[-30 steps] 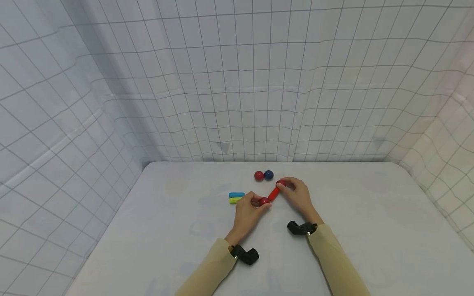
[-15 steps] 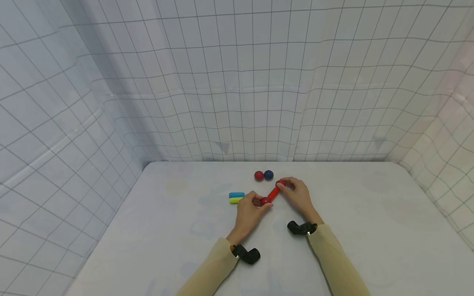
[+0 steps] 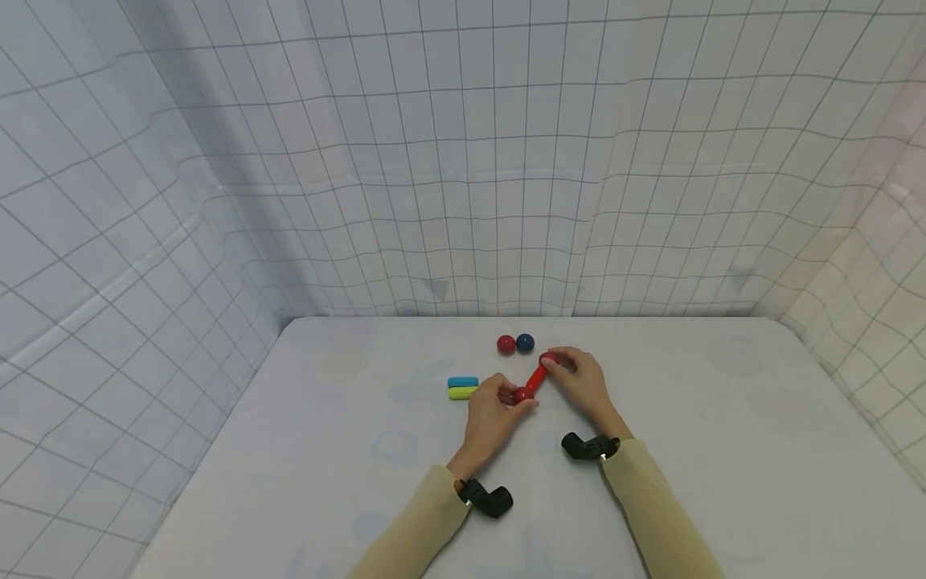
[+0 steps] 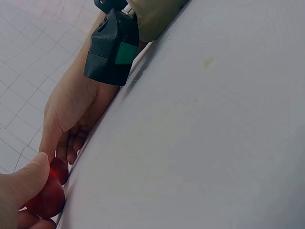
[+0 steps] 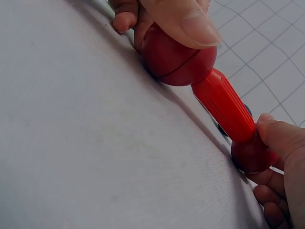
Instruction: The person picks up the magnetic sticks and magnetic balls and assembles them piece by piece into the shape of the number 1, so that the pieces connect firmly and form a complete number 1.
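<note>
on the white table [image 3: 325,450], pinches near red ball [image 5: 176,59] in left hand [image 3: 489,418] and far red ball [image 5: 250,156] in right hand [image 3: 584,388], with red rod [image 5: 225,106] probably joined between, leaving blue rod [image 3: 463,382], yellow rod [image 3: 461,393], spare red ball [image 3: 506,345] and navy ball [image 3: 525,343] unattached.

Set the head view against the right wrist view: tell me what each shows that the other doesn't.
Only the head view: the blue stick, the loose red ball, both sleeves and the black wrist devices.
Only the right wrist view: a dark line around the red ball in the left hand, and lengthwise ridges on the red stick.
Both: that hand, ball and stick, the right hand pinching another red ball, and the dark blue ball, mostly hidden from the wrist.
</note>
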